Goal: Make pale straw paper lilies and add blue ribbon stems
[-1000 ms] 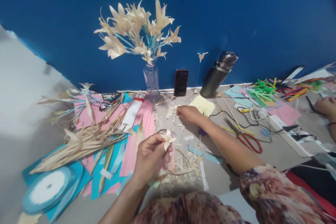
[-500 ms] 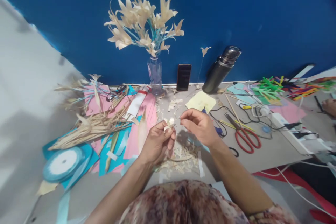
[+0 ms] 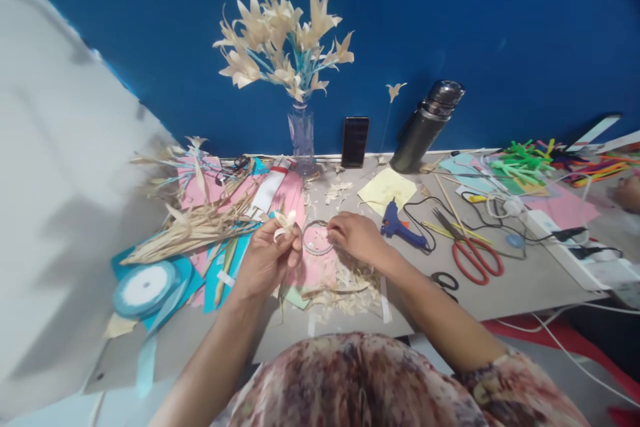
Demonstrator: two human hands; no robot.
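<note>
My left hand (image 3: pixel 265 260) is closed round a small cream husk flower (image 3: pixel 286 225), held just above the pink paper (image 3: pixel 314 267). My right hand (image 3: pixel 354 236) rests on the table beside a thin clear ring (image 3: pixel 317 239), fingers curled and pinched at the ring's right edge. A heap of pale husk shavings (image 3: pixel 350 290) lies just below both hands. A blue glue gun (image 3: pixel 397 227) lies to the right of my right hand.
A vase of cream flowers (image 3: pixel 300 127), a phone (image 3: pixel 355 141) and a steel flask (image 3: pixel 426 125) stand against the blue wall. Red scissors (image 3: pixel 473 253), cables, a white power strip (image 3: pixel 565 240), a blue ribbon spool (image 3: pixel 145 288) and dried husks (image 3: pixel 195 230) lie around. Another person's hand (image 3: pixel 627 192) shows at far right.
Both hands have moved down and left onto the table. My right hand left the flower and went to the clear ring. The glue gun has come into sight.
</note>
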